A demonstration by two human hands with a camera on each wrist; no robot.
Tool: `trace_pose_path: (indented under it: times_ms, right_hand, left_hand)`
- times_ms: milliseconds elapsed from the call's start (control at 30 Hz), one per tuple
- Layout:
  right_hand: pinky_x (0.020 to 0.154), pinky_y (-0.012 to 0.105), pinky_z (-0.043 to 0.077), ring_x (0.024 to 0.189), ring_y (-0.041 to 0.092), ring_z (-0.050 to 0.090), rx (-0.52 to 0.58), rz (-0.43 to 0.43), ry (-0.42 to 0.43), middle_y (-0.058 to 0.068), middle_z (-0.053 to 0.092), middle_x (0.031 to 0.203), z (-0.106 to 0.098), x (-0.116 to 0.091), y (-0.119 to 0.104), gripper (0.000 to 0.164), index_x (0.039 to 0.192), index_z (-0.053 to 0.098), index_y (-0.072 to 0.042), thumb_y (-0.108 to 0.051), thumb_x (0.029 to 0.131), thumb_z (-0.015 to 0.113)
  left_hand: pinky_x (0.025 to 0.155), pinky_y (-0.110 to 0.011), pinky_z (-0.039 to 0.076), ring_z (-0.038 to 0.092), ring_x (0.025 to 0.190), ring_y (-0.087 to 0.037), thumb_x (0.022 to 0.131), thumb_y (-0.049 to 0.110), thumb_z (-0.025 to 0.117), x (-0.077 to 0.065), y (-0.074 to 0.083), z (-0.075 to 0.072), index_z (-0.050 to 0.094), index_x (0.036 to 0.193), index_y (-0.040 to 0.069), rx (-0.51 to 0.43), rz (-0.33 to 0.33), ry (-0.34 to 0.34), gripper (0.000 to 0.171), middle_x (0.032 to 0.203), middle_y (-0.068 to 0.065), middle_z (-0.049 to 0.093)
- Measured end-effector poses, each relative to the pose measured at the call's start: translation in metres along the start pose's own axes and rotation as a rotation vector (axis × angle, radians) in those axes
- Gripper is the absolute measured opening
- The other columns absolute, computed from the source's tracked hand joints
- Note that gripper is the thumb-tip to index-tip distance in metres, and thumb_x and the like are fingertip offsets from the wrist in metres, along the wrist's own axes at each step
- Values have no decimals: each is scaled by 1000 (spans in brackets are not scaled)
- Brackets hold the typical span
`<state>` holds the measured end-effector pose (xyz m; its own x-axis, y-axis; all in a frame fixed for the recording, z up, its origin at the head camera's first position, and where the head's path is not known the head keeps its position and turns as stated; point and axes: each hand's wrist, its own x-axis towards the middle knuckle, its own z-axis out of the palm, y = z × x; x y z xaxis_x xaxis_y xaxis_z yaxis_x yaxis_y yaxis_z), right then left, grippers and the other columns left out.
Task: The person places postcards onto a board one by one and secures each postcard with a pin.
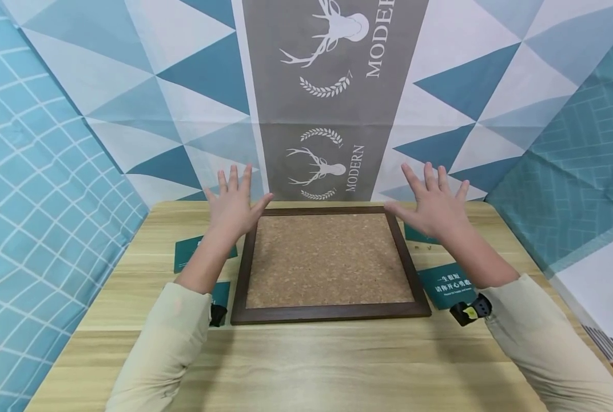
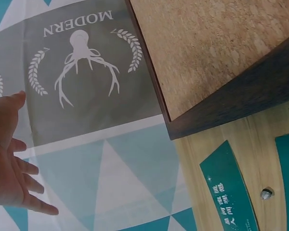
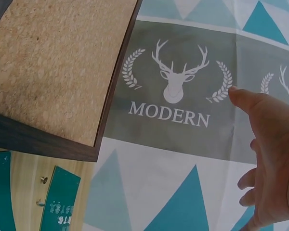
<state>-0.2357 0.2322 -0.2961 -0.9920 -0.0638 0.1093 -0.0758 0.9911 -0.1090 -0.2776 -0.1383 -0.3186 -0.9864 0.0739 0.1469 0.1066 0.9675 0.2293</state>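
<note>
A cork board (image 1: 327,260) in a dark brown wooden frame (image 1: 332,312) lies on the table between my two forearms. My left hand (image 1: 231,209) is held out over the board's far left corner, fingers straight and spread, holding nothing. Over the far right corner, my right hand (image 1: 435,206) reaches out the same way, also with nothing in it. Each wrist view shows its hand, the left (image 2: 9,159) and the right (image 3: 274,154), with fingers apart in front of the patterned cloth.
Green cards with white lettering lie left (image 1: 185,253) and right (image 1: 446,284) of the board. Small metal pieces (image 2: 267,193) (image 3: 43,180) rest on the wooden table (image 1: 306,366) by the cards. A printed cloth (image 1: 203,86) hangs behind the table's far edge.
</note>
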Motion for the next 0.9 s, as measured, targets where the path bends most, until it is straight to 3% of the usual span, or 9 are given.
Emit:
trace_pose_path:
  times_ms: [367,700,900]
  right_hand:
    - [100,77,2,141,47,7,39,-24,-5,27,11,153,7,-4,14,91,152,5,-25,-69,84,45]
    - [98,74,20,133,49,26,35,-25,0,29,28,147,11,-11,27,87,149,24,-12,-66,85,48]
    - [94,72,29,126,50,35,49,-31,-19,30,35,142,16,-14,34,82,146,30,-7,-61,88,48]
  left_hand:
    - [104,-66,24,19,140,-41,93,54,44,-4,-7,7,12,151,12,-63,4,28,78,154,-20,18]
    - [104,-59,32,32,134,-41,94,46,48,-7,-20,15,21,149,7,-150,43,74,73,148,-21,31]
    - [104,-58,33,32,133,-42,95,45,48,-10,-27,20,20,149,5,-186,23,48,73,148,-23,31]
